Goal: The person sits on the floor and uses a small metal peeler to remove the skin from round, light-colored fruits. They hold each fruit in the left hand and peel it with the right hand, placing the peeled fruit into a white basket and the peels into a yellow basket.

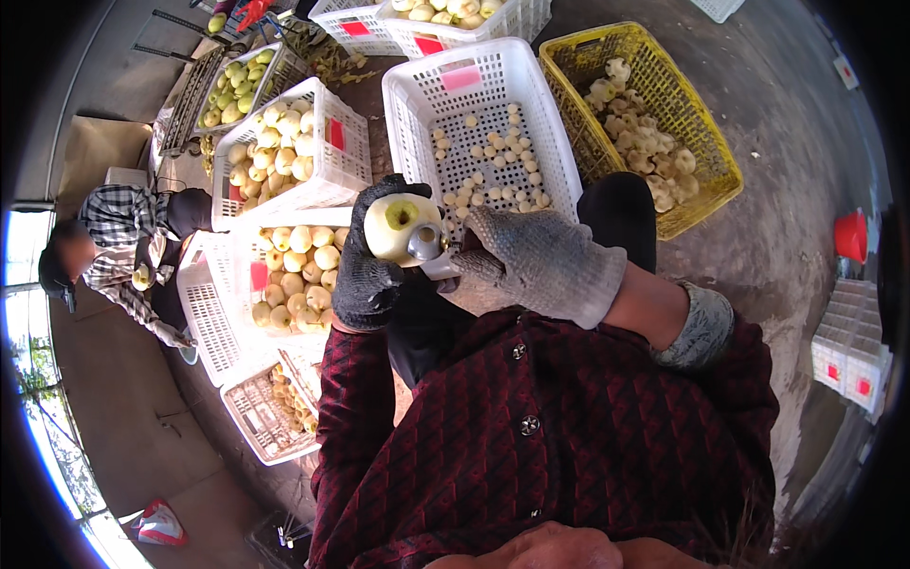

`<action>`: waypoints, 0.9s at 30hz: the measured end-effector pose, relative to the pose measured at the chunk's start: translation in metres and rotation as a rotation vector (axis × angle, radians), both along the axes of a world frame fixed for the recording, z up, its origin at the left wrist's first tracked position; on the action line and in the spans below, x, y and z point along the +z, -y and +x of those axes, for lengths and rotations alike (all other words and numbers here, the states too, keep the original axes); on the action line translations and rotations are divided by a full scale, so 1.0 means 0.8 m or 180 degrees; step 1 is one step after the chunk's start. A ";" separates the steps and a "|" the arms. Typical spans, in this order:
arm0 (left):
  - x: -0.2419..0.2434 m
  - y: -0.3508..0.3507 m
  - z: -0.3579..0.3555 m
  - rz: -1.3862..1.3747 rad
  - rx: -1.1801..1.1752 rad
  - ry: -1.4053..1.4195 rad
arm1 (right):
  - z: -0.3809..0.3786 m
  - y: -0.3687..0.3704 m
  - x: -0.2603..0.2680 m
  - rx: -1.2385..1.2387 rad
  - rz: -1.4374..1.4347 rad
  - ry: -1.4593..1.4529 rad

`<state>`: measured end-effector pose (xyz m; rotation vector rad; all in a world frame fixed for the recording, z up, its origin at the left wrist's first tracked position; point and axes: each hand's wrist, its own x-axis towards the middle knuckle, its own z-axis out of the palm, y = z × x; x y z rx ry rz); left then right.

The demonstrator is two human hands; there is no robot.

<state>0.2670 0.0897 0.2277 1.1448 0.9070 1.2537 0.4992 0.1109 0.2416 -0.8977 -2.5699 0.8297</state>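
Note:
My left hand point(365, 284), in a black glove, holds a peeled pale fruit point(387, 238), likely a pear, with a green-yellow hollow at one end. In its grey knitted glove, my right hand point(547, 259) grips a metal scoop point(425, 243) like a melon baller, its round head against the fruit's side. The scoop's handle is mostly hidden by the glove. Just beyond both hands stands a white plastic crate point(414, 107) with small pale balls point(506, 151) scattered over its slotted floor.
A yellow crate point(686, 96) holds carved fruit remains point(640, 135). To the left, white crates point(347, 135) hold peeled fruit point(284, 139), and another holds green fruit point(238, 89). A person point(124, 235) sits at far left. A red bucket point(851, 237) stands right.

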 end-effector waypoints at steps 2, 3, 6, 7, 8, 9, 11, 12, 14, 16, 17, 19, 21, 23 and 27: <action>-0.007 -0.003 0.006 -0.0059 0.0122 0.0150 | -0.007 0.003 0.006 -0.0143 -0.0676 -0.0564; -0.011 -0.004 0.008 -0.0127 0.0137 0.0347 | -0.009 0.005 0.011 -0.0212 -0.1096 -0.0756; -0.022 -0.005 0.010 -0.0246 0.0096 0.0838 | -0.007 0.010 0.025 -0.0418 -0.4019 -0.1534; -0.025 -0.005 0.010 -0.0267 0.0079 0.0979 | -0.005 0.011 0.028 -0.0390 -0.5008 -0.1795; -0.028 -0.004 0.010 -0.0256 0.0075 0.0984 | -0.008 0.015 0.031 -0.0374 -0.5108 -0.1836; -0.031 -0.004 0.011 -0.0284 0.0100 0.1061 | -0.007 0.015 0.032 -0.0378 -0.5332 -0.1920; -0.036 -0.003 0.015 -0.0344 0.0153 0.1216 | -0.009 0.019 0.029 -0.0018 -0.5764 -0.2332; -0.038 -0.003 0.017 -0.0281 0.0130 0.1239 | -0.014 0.020 0.025 -0.0012 -0.5929 -0.2373; -0.040 -0.003 0.023 -0.0329 0.0145 0.1361 | -0.018 0.021 0.014 0.0159 -0.6248 -0.2666; -0.039 -0.005 0.026 -0.0364 0.0197 0.1307 | -0.019 0.020 0.002 0.0191 -0.6339 -0.2819; -0.038 -0.008 0.025 -0.0371 0.0194 0.1195 | -0.018 0.020 -0.003 0.0102 -0.6284 -0.2794; -0.036 -0.016 0.020 -0.0386 0.0093 0.0906 | -0.018 0.018 -0.012 -0.0149 -0.5802 -0.2722; -0.039 -0.025 0.019 -0.0184 0.0110 0.0673 | -0.023 0.016 -0.017 -0.0377 -0.4758 -0.2593; -0.045 -0.030 0.022 -0.0052 0.0218 0.0382 | -0.034 0.019 -0.021 -0.0734 -0.3702 -0.2334; -0.060 -0.016 0.045 -0.0126 0.0837 0.0527 | -0.065 0.032 -0.029 -0.1059 -0.2295 -0.3208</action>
